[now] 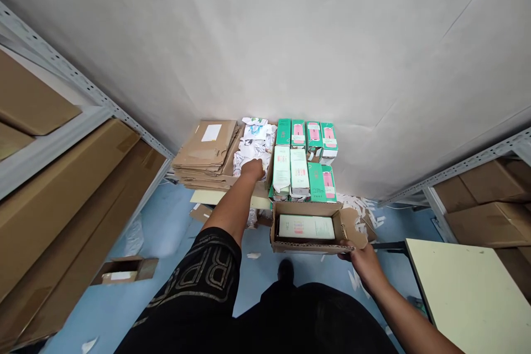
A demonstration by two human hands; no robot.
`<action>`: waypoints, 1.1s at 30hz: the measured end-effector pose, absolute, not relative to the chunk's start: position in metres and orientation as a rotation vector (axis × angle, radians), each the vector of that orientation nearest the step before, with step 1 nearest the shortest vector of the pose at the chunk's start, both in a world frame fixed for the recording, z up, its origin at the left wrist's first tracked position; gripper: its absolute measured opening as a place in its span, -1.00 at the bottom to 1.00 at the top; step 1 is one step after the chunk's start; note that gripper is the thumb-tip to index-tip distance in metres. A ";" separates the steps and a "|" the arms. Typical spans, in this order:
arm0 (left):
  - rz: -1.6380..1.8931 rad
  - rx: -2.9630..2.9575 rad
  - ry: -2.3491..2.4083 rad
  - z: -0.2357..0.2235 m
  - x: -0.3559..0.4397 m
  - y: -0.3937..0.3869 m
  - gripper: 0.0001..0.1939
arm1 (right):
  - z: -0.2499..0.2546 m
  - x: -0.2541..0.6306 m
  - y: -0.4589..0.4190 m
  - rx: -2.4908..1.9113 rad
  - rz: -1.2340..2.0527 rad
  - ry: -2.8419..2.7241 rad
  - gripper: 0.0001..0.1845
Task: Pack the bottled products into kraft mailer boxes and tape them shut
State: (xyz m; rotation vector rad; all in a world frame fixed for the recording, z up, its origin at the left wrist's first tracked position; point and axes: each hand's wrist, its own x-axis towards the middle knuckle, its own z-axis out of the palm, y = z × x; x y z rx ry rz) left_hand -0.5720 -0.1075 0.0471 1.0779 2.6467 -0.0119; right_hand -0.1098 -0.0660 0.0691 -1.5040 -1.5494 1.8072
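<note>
My left hand (254,168) is reaching into a cardboard box of crumpled white paper (253,150). Its fingers are curled down into the paper and partly hidden. With my right hand (360,259) I grip the near right corner of an open cardboard box (307,248), by its flap. Inside that box lies a white and green product box (306,227) on its side. Just beyond it stand several green and white product boxes (290,168), some with pink panels, grouped right of the paper.
Flattened cardboard (207,149) is stacked left of the paper. Shelves with large cartons (74,199) line the left, and more cartons (489,199) the right. A pale tabletop (464,282) stands at lower right. Paper scraps (365,213) and an open box (124,272) lie on the blue floor.
</note>
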 end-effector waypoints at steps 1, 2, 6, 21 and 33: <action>-0.014 1.091 2.641 0.047 -0.574 -0.107 -0.58 | 0.067 -0.111 -0.066 -1.503 1.800 -1.559 -0.62; -0.010 1.098 2.643 0.047 -0.575 -0.107 -0.64 | 0.066 -0.113 -0.066 -1.499 1.795 -1.571 -0.61; 0.054 1.122 2.701 0.050 -0.577 -0.115 -0.69 | 0.063 -0.122 -0.067 -1.474 1.799 -1.604 -0.58; 0.707 1.167 2.768 0.054 -0.582 -0.155 -0.88 | 0.051 -0.158 -0.071 -1.416 1.882 -1.661 -0.53; 1.228 0.900 2.493 0.060 -0.577 -0.155 -0.86 | 0.058 -0.166 -0.065 -1.420 1.873 -1.655 -0.60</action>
